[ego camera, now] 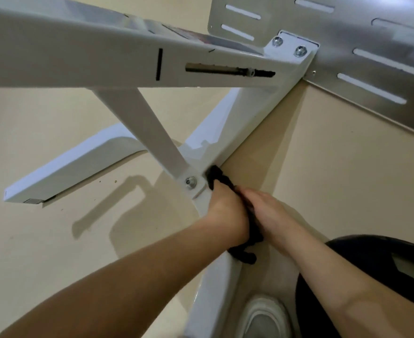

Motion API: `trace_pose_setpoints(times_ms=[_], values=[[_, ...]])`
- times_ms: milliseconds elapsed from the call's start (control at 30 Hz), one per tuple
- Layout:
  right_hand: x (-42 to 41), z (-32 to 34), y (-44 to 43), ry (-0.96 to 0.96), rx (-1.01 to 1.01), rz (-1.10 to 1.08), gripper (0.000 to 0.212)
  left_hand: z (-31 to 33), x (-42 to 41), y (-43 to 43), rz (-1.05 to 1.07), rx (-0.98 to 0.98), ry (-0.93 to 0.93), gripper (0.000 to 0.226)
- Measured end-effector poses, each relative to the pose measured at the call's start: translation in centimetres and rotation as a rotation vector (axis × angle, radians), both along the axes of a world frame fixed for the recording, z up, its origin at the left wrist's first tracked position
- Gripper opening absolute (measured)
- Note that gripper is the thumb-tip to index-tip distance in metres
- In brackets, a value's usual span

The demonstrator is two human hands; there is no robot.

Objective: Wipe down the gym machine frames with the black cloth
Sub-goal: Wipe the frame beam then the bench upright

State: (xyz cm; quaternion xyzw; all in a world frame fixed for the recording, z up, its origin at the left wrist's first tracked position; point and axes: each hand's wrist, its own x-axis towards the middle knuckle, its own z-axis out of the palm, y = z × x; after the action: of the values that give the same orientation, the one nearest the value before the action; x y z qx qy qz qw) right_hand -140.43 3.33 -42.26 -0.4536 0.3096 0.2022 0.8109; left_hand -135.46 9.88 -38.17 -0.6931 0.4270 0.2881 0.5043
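Observation:
A white gym machine frame (230, 123) runs from the metal plate at the top right down along the floor toward me. A diagonal white strut (149, 132) is bolted to it at a joint (190, 182). The black cloth (217, 178) is bunched against the frame beside that joint, and its other end (246, 254) hangs below my wrists. My left hand (225, 211) grips the cloth against the frame. My right hand (267, 211) lies close beside it over the cloth, fingers curled onto the fabric.
A wide white beam (79, 57) with a dark slot crosses the top of the view. A slotted metal footplate (371, 45) sits at the top right. A white base foot (74, 172) lies on the beige floor at left. My white shoe (264, 318) is at the bottom.

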Motion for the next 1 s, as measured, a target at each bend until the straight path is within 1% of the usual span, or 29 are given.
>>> trace_pose_setpoints(times_ms=[33, 67, 167, 200, 267, 333, 433, 500, 533, 567, 633, 667, 700, 733, 767, 800, 833, 867, 900, 933, 967, 1000], values=[[0.1, 0.0, 0.3, 0.008, 0.032, -0.016, 0.037, 0.5, -1.4, 1.0, -0.005, -0.088, -0.017, 0.066], [0.1, -0.2, 0.7, 0.001, 0.027, -0.019, 0.037, 0.9, -2.6, 2.1, 0.031, -0.234, -0.031, 0.068], [0.1, -0.4, 2.8, -0.068, -0.058, -0.037, 0.038, 2.0, -4.3, 6.0, 0.184, -0.795, -0.006, 0.056], [-0.2, -0.3, 3.4, -0.107, -0.083, -0.055, 0.04, 2.3, -4.6, 7.0, 0.26, -0.913, 0.015, 0.053], [-0.7, 0.1, 4.7, -0.153, -0.094, -0.116, 0.047, 2.5, -5.1, 8.1, 0.396, -1.023, 0.046, 0.054], [-1.8, 0.2, 5.8, -0.126, -0.035, -0.189, 0.057, 2.3, -6.2, 8.5, 0.462, -1.076, 0.107, 0.051], [-5.1, 0.4, 7.3, -0.139, -0.002, -0.239, 0.067, 2.9, -7.8, 8.8, 0.63, -1.321, 0.201, 0.031], [-6.9, 0.6, 8.6, -0.152, -0.063, -0.277, 0.066, 3.5, -8.7, 9.4, 0.775, -1.475, 0.162, 0.022], [-7.4, 0.6, 9.5, -0.174, -0.175, -0.269, 0.062, 3.7, -9.0, 9.7, 0.832, -1.552, 0.127, 0.018], [-7.7, 0.8, 10.3, -0.241, -0.387, -0.216, 0.058, 4.0, -9.2, 10.0, 0.911, -1.633, 0.106, 0.015], [-6.9, 1.6, 11.5, -0.405, -0.932, -0.028, 0.054, 4.4, -8.6, 10.9, 1.18, -1.798, 0.059, 0.013], [-5.8, 2.0, 11.5, -0.477, -1.129, 0.021, 0.052, 4.4, -8.0, 11.3, 1.339, -1.847, 0.022, 0.014], [-4.5, 2.3, 11.1, -0.52, -1.228, 0.06, 0.052, 4.4, -7.4, 11.8, 1.486, -1.84, -0.019, 0.015], [-3.1, 2.6, 10.6, -0.544, -1.287, 0.138, 0.055, 4.2, -7.1, 12.1, 1.585, -1.781, -0.054, 0.018], [-1.8, 2.7, 9.9, -0.553, -1.334, 0.225, 0.061, 4.1, -6.8, 12.3, 1.639, -1.694, -0.067, 0.021], [-0.3, 2.6, 9.2, -0.536, -1.336, 0.311, 0.068, 3.9, -6.7, 12.2, 1.672, -1.619, -0.051, 0.027], [1.4, 2.4, 8.3, -0.487, -1.285, 0.376, 0.075, 3.8, -6.5, 12.0, 1.685, -1.568, -0.018, 0.035], [2.9, 2.2, 7.5, -0.418, -1.166, 0.399, 0.08, 3.6, -6.3, 11.5, 1.675, -1.551, 0.019, 0.039], [4.1, 2.0, 6.9, -0.357, -1.026, 0.396, 0.082, 3.5, -6.0, 10.9, 1.661, -1.564, 0.05, 0.039], [4.5, 1.8, 6.4, -0.333, -0.898, 0.363, 0.081, 3.4, -5.8, 10.4, 1.664, -1.602, 0.07, 0.035], [4.2, 1.8, 6.3, -0.335, -0.828, 0.308, 0.079, 3.3, -5.4, 9.8, 1.7, -1.641, 0.072, 0.027], [2.8, 2.0, 6.7, -0.346, -0.852, 0.258, 0.074, 3.3, -5.3, 9.4, 1.762, -1.656, 0.073, 0.02]])
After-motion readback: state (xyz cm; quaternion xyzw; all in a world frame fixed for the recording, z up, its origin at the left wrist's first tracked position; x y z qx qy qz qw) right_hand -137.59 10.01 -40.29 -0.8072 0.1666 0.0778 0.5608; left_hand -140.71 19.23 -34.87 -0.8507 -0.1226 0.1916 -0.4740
